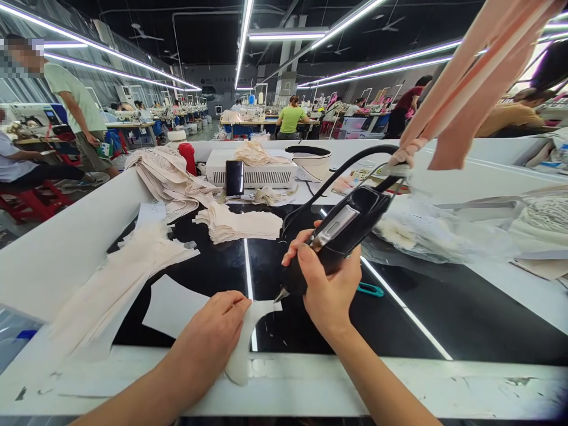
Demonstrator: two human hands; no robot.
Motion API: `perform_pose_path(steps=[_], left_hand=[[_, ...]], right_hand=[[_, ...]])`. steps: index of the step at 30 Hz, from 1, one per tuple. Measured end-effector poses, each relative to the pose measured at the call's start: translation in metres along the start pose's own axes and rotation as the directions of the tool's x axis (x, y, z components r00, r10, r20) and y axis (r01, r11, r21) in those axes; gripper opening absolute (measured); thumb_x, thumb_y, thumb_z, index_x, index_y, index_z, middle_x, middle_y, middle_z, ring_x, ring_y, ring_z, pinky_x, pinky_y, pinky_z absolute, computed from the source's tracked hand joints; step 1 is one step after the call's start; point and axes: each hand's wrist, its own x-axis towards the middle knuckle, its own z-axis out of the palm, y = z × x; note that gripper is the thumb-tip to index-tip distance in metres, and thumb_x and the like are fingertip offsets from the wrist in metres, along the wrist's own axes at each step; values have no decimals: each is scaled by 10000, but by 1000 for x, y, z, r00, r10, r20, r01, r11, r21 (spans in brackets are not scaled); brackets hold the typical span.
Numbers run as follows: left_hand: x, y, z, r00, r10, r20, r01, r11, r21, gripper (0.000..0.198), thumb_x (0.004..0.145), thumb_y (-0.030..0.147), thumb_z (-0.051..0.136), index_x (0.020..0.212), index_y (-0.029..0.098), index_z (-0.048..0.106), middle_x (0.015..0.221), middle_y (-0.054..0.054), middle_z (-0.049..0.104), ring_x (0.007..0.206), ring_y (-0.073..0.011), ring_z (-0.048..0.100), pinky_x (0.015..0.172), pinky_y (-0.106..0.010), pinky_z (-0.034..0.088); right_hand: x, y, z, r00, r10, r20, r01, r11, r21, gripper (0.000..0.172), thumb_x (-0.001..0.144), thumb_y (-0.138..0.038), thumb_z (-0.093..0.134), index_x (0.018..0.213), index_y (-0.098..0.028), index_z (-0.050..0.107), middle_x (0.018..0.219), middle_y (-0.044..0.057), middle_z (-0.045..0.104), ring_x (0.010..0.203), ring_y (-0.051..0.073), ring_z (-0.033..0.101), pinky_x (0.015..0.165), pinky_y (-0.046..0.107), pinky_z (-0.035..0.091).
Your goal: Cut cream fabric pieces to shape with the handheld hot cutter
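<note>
My right hand point(326, 281) is wrapped round a black corded hand tool point(344, 231), whose metal tip points down at the top edge of a small white fabric piece point(248, 337). My left hand point(213, 337) lies on that piece with fingers curled, pressing it onto the black glass worktop point(444, 307). The tool's black cable point(337, 171) loops up and away toward the back.
Stacks of cream fabric pieces point(242, 225) and a long heap point(119, 278) lie to the left. A white box point(252, 168) with a phone point(234, 177), a bowl point(310, 160), teal scissors point(370, 289) and a plastic bag point(444, 234) sit around. Pink straps point(470, 83) hang at upper right. Other people work behind.
</note>
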Motion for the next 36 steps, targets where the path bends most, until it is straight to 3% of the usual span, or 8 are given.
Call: perform_pose_path(steps=[6,14,25,30,33,36], left_hand=[[-1,5,0,993,-85,87,79,995,64,385,965,-28,431,1206,194,634,1211,-76,693,1073,-201,700,924,-329,634],[-4,3,3,981,-121,149,112,991,67,443,909,-95,435,1170,190,651,1184,-71,677,1037,-217,682,882,-361,643],[-7,-6,-4,987,-26,157,19,999,43,417,905,-108,481,1172,171,638,1171,-52,692,1056,-203,685,929,-358,635],[-5,-1,-10,986,11,166,-37,987,154,464,832,-151,494,1131,170,646,1116,-35,718,995,-194,711,860,-306,641],[-5,7,-7,986,40,160,-86,952,294,330,906,-71,540,1115,159,652,980,-34,716,860,-208,717,742,-318,647],[-7,12,2,987,110,116,-147,912,384,249,976,144,669,1223,140,635,962,-61,723,848,-243,725,722,-358,651]], right_hand=[[2,2,1,1000,2,-7,-2,999,-38,274,799,-252,806,943,-279,574,779,-77,688,547,137,627,549,323,548],[-9,-11,-5,999,2,-40,-6,996,-84,324,785,-259,819,1022,-293,600,776,-77,703,557,146,644,570,326,555],[-23,-23,-3,998,-11,-67,2,990,-139,347,782,-259,827,1047,-276,603,770,-73,710,564,135,659,585,299,579],[-25,-25,-2,998,-6,-58,-1,993,-118,330,773,-239,830,1015,-278,609,761,-82,715,542,121,661,570,274,594],[-26,-27,-1,999,-12,-47,7,995,-104,310,781,-221,821,1002,-278,611,756,-82,714,541,117,660,564,267,598],[-27,-28,-1,999,-8,-41,5,997,-82,300,784,-210,814,999,-276,615,758,-78,717,532,116,658,546,266,596]])
